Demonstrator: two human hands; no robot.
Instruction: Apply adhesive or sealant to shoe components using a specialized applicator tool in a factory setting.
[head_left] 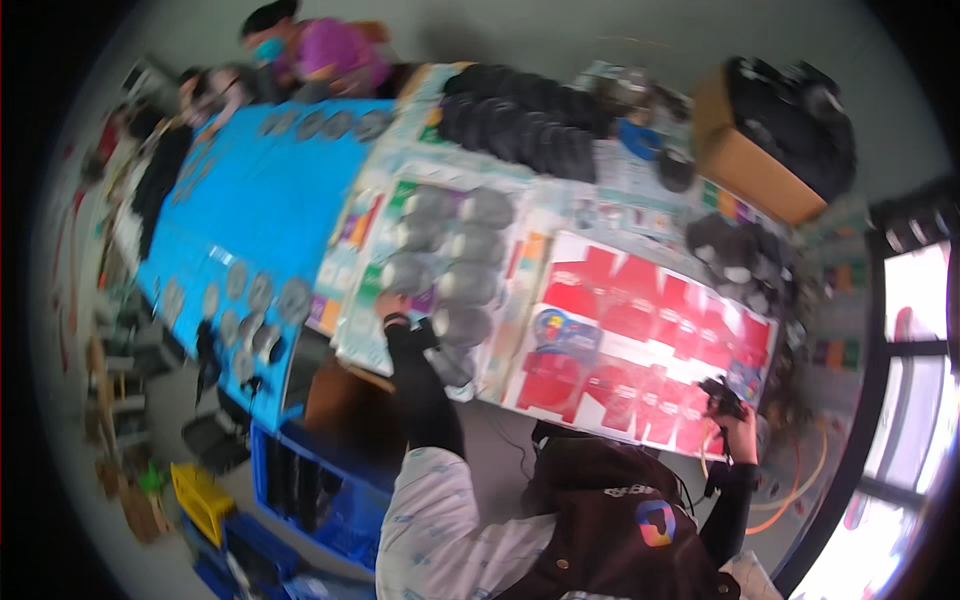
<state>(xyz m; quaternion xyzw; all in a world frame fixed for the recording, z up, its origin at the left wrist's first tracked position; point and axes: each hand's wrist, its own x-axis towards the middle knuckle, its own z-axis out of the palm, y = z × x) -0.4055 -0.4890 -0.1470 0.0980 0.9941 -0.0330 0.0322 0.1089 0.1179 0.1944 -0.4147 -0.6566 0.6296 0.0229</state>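
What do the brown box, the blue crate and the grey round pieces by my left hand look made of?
Brown box: likely cardboard, matte tan with flat panels. Blue crate: probably plastic, given its even colour and rigid-looking walls. Grey round pieces: matte, perhaps fabric; blur leaves it open.

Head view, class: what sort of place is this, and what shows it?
Probably a workshop: rows of grey round pieces, a large blue-topped table and a cardboard box holding dark items.
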